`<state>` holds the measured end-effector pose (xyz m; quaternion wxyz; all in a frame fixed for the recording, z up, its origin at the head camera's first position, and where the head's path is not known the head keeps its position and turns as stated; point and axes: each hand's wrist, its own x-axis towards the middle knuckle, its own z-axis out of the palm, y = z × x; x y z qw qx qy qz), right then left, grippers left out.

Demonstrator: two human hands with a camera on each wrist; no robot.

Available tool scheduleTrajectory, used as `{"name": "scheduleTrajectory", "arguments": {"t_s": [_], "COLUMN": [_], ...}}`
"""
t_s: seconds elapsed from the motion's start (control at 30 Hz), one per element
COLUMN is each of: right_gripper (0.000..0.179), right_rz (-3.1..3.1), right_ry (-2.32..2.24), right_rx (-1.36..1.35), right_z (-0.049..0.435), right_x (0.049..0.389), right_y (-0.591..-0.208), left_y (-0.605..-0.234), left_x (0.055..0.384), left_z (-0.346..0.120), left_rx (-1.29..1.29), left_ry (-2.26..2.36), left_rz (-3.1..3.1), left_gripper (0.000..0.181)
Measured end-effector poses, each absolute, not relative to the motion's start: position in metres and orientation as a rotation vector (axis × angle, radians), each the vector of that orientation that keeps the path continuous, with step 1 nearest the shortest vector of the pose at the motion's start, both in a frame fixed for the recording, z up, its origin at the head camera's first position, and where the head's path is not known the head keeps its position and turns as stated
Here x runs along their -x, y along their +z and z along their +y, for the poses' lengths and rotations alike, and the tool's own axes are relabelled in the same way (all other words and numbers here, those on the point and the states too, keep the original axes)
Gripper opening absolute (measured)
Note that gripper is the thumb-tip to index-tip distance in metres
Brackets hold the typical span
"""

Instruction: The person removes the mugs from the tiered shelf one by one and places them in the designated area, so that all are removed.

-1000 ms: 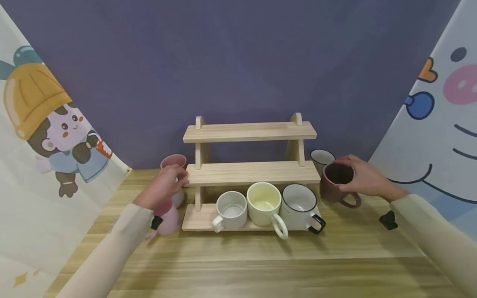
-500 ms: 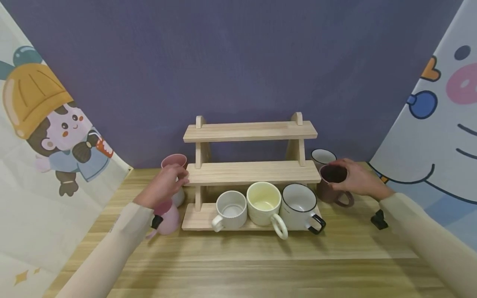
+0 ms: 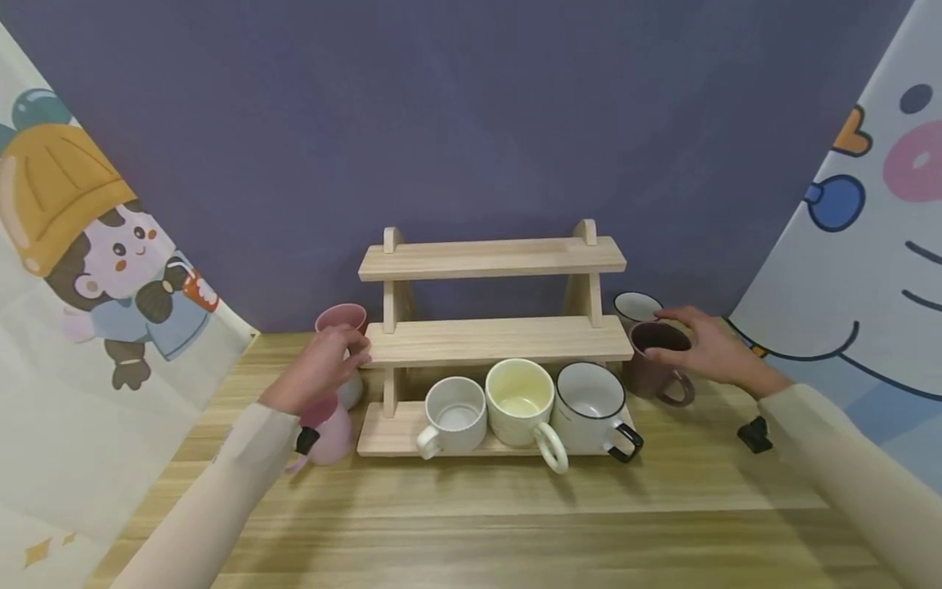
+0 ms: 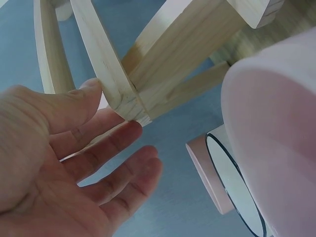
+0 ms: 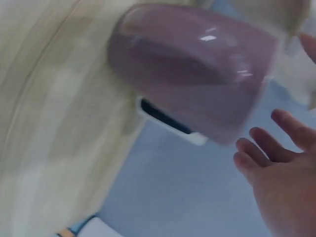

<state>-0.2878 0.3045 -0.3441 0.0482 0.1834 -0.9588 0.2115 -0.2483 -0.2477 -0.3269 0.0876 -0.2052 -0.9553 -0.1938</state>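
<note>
My left hand (image 3: 318,370) pinches the left end of the middle board of a three-tier wooden display shelf (image 3: 493,342). In the left wrist view, its thumb and index finger lie on either side of the board end (image 4: 131,106), the other fingers loosely extended. On the table right of the shelf stands a dark mauve-brown mug (image 3: 644,378), upright with its handle toward the front right. My right hand (image 3: 710,348) is spread around that mug's rim, thumb over the opening. The right wrist view shows a gap between the fingers (image 5: 266,145) and the mug.
On the lowest board sit a grey-white mug (image 3: 458,435), a pale yellow mug (image 3: 515,424) and a white mug with black rim (image 3: 583,427). Another black-rimmed mug (image 3: 636,306) stands behind the brown one. Left of the shelf are a light pink mug (image 3: 334,435), a white mug (image 3: 352,394) and a rose mug (image 3: 344,316).
My right hand has moved the brown mug left, close to the shelf and the black-rimmed mug behind, then loosened its fingers from it. The left hand stays at the board end.
</note>
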Motion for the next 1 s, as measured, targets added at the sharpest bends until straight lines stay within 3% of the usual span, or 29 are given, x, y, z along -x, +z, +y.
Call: {"name": "scheduleTrajectory", "arguments": {"t_s": [0.27,0.47,0.67,1.0], "right_gripper": [0.054,0.068,0.08,0.071], "right_rz": [-2.717,-2.746,-2.775,-2.721], "right_ry": [0.674,0.565,0.543,0.493], "right_rx": [-0.702,-0.86,-0.972,-1.037], "right_z": [0.27,0.236,0.211,0.201], "right_x": [0.235,0.21,0.208,0.215], "right_y": [-0.314,-0.31,-0.313,-0.321], "left_y": [-0.325,-0.327,-0.326,-0.326], "left_x": [0.246,0.247,0.247,0.244], "left_z": [-0.248,-0.247,-0.247,-0.247], "left_rx": [0.61,0.582,0.592,0.61], "left_ry": [-0.577,-0.581,-0.58,-0.577], "left_rz": [-2.837,-2.855,-2.844,-2.811], "left_gripper": [0.016,0.018,0.017,0.012]}}
